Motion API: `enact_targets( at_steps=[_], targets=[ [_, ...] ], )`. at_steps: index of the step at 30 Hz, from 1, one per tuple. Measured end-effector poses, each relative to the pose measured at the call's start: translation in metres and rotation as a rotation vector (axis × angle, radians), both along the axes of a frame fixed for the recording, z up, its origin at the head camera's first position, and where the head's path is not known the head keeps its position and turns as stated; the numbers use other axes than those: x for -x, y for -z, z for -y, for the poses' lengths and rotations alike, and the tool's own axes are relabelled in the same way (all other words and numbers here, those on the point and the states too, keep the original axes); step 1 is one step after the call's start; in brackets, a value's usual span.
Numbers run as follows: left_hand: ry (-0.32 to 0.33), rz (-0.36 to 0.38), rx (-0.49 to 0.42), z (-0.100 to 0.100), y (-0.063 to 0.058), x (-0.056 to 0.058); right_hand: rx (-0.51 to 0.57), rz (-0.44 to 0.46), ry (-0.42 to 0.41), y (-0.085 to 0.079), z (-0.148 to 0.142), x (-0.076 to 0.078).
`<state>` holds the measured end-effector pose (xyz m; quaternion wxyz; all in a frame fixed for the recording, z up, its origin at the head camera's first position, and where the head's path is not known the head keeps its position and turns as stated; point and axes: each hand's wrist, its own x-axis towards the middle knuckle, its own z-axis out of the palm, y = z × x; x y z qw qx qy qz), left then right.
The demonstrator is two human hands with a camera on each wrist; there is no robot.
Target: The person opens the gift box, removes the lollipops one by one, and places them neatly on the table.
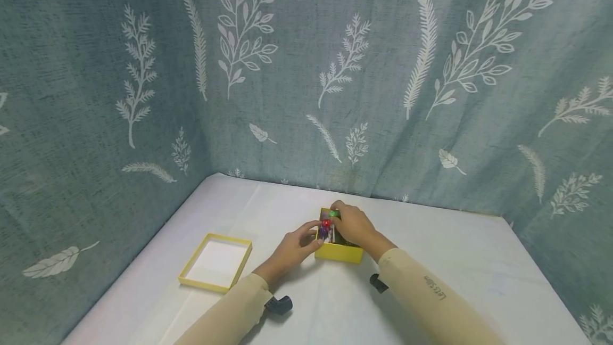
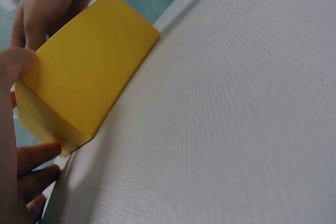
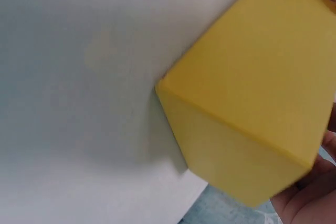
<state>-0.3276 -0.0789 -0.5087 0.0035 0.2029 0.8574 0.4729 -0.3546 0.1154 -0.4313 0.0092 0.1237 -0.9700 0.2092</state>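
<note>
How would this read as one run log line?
left hand: touching open yellow rectangular box | right hand: partly inside, grip hidden | contents: small red, green, purple items | apart: yellow-rimmed square lid

- The yellow box (image 1: 338,253) stands upright and open-topped on the white tabletop (image 1: 445,260), its plain walls smooth and square-cornered.
- From here I can see a shiny red-wrapped sweet (image 1: 326,223) inside, towards the left, with a purple-wrapped one (image 1: 323,232) just beside it, nearer me.
- A green-wrapped piece (image 1: 333,213) sits towards the far end, by the right hand (image 1: 355,223), which hides much of the inside.
- The left hand (image 1: 289,246) touches the near left corner.
</note>
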Motion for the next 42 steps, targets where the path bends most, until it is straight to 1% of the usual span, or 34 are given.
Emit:
enact_targets(
  at_steps=[3,10,15,20,27,35,42],
  targets=[
    [-0.009,0.006,0.005,0.0,0.0,-0.001,0.013,0.003,0.013,-0.004,-0.004,-0.001],
    [-0.001,0.019,-0.002,0.0,-0.001,0.0,0.073,0.018,-0.017,-0.015,-0.021,-0.007],
    [-0.012,0.037,0.011,0.001,-0.004,-0.001,0.063,0.023,-0.022,-0.024,-0.035,-0.011],
    [-0.004,0.025,0.008,0.001,-0.004,-0.001,0.04,0.025,-0.017,-0.027,-0.052,-0.015],
    [-0.009,0.04,0.016,-0.001,-0.001,0.0,0.033,-0.015,-0.019,-0.02,-0.08,-0.018],
    [-0.01,0.039,0.019,-0.001,-0.001,-0.001,0.039,-0.02,-0.014,-0.006,-0.104,-0.017],
    [-0.007,0.041,0.013,-0.001,0.0,0.0,0.029,0.005,0.039,0.005,-0.117,-0.014]
  ],
)
